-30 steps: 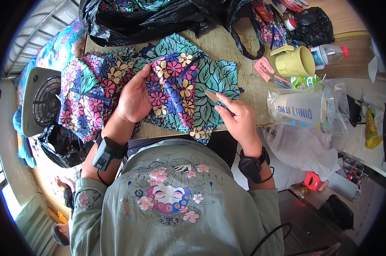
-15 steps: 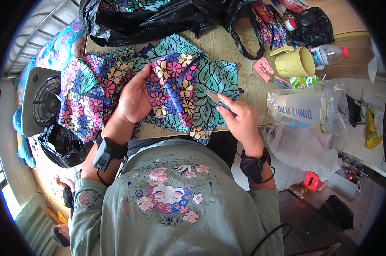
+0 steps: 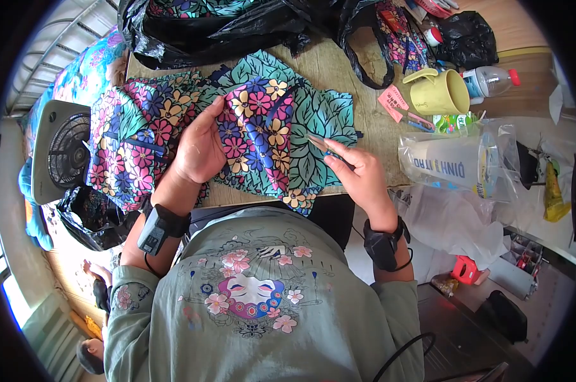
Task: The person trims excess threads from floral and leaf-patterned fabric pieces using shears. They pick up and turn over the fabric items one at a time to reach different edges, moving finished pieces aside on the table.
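Note:
Floral fabric (image 3: 257, 137) in pink, blue and cream lies folded over teal leaf-patterned fabric (image 3: 320, 114) at the table's front edge. My left hand (image 3: 200, 149) is at the left edge of this piece, its thumb over the cloth and its other fingers mostly hidden; it grips the fabric. In my right hand (image 3: 359, 178) is a small pair of snips (image 3: 318, 142), blades pointing left above the leaf-patterned part. More folded floral fabric (image 3: 132, 143) is heaped left of my left hand.
A black plastic bag (image 3: 218, 38) lies along the table's back. To the right are a yellow mug (image 3: 437, 94), a plastic bottle (image 3: 488, 81) and a clear plastic-wrapped container (image 3: 453, 159). A fan (image 3: 62, 149) stands left. Another person (image 3: 92, 350) is at lower left.
My right hand has shifted slightly down, and the snips in it are turned a little. My left hand and the fabric look unmoved.

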Motion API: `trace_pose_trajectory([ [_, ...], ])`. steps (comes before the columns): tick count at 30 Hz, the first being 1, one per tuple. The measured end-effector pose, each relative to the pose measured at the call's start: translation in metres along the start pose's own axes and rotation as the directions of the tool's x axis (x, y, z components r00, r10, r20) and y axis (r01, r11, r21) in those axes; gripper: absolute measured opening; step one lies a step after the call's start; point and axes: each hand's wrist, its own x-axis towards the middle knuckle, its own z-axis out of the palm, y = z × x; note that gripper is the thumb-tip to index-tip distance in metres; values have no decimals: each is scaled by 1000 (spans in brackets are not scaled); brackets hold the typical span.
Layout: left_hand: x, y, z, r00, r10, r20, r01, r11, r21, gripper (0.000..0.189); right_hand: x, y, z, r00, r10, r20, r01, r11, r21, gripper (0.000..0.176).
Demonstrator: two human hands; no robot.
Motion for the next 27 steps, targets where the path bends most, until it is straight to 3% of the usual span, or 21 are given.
trace_pose_trajectory([
  [9,0,0,1,999,-7,36,7,1000,-16,48,1,1,5,999,40,-6,-39,993,109,33],
  [16,1,0,-1,998,-15,55,16,1000,-26,49,0,-4,5,994,-78,-76,69,991,-114,34],
  [24,0,0,-2,1000,-9,26,9,1000,-2,48,-2,-3,10,978,-150,-143,123,976,-182,34],
  [27,0,1,-4,999,-9,40,9,1000,16,48,-6,1,12,979,-98,-178,75,988,-134,33],
])
